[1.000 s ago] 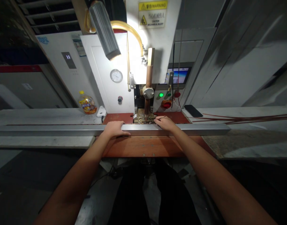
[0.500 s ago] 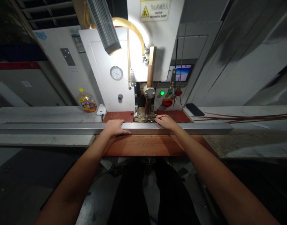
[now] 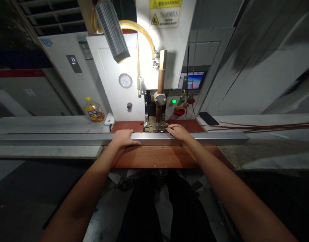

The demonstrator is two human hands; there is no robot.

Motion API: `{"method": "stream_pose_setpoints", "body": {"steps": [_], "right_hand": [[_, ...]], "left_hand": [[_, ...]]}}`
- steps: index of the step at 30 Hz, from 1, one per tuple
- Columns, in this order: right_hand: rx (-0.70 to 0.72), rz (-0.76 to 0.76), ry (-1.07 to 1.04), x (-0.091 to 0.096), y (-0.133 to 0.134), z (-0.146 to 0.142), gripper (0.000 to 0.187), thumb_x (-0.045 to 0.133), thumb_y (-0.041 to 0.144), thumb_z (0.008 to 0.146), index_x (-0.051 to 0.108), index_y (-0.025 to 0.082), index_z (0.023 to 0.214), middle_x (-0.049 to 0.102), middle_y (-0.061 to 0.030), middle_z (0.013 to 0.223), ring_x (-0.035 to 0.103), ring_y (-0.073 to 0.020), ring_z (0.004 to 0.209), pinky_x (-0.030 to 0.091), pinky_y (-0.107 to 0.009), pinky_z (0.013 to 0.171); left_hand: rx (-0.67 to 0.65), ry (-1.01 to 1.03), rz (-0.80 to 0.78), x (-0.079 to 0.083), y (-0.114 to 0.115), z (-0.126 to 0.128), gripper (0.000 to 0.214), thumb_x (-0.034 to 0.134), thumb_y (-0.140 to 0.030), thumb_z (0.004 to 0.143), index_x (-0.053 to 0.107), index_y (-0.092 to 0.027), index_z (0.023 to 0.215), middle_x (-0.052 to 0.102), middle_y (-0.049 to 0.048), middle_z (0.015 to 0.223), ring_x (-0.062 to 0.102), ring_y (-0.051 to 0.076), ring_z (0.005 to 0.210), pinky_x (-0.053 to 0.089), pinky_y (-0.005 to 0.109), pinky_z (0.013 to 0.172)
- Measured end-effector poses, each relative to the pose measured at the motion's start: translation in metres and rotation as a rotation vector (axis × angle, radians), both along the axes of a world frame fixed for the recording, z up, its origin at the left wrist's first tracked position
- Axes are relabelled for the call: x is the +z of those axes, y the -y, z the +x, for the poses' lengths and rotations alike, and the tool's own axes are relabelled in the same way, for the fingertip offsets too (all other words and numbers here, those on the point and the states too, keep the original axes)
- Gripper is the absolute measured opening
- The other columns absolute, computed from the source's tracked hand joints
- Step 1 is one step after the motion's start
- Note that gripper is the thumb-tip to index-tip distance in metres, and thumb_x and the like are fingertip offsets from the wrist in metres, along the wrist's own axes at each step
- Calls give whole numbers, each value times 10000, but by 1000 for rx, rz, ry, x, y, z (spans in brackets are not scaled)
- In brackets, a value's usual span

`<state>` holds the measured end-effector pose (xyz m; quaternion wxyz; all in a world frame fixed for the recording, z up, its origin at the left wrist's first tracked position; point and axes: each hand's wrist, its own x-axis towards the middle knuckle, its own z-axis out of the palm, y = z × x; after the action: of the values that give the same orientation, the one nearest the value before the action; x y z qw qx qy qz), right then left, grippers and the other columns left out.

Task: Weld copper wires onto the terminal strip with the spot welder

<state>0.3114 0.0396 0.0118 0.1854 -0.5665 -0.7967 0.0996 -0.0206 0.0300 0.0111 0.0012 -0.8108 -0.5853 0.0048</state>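
With the foot of the machine's rod [image 3: 159, 84] as the dial's centre, the left forearm comes in from eight o'clock and the right from four. The left hand [image 3: 122, 137], near nine, is clamped on the long metal bar [image 3: 154, 138], fingers over the top and thumb along the near side. The right hand [image 3: 179, 132], at three, rests its wrist across the bar, fingertips drawn in beside the metal block [image 3: 154, 123]; I cannot tell whether they grip anything.

The bar lies just below centre, at six, crossing above the wooden board [image 3: 156, 158]. It is straight, silver-grey and flat-sided. Its right end shows at three; its left runs out of view at nine. The thin brown strips [image 3: 258, 127] at three are hard to trace near the right hand.
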Motion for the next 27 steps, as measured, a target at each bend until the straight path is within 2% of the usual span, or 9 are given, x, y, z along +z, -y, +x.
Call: {"method": "stream_pose_setpoints", "body": {"steps": [18,27], "right_hand": [[16,3,-51,1,8,1,371,410,370,959,723,222,825,773,-52,962,651,-188,877,422,-250,801],[-12,51,-12,-1,16,0,366,414,360,972,738,228,866,775,-54,977,644,-185,868,406,-256,768]], "left_hand": [[16,14,20,2,6,2,890,551,-946,601,691,-289,1185,736,106,1212,663,379,1102,483,409,876],[8,5,62,3,17,4,880,547,-923,637,679,-254,1194,729,119,1219,661,364,1107,477,397,889]]}}
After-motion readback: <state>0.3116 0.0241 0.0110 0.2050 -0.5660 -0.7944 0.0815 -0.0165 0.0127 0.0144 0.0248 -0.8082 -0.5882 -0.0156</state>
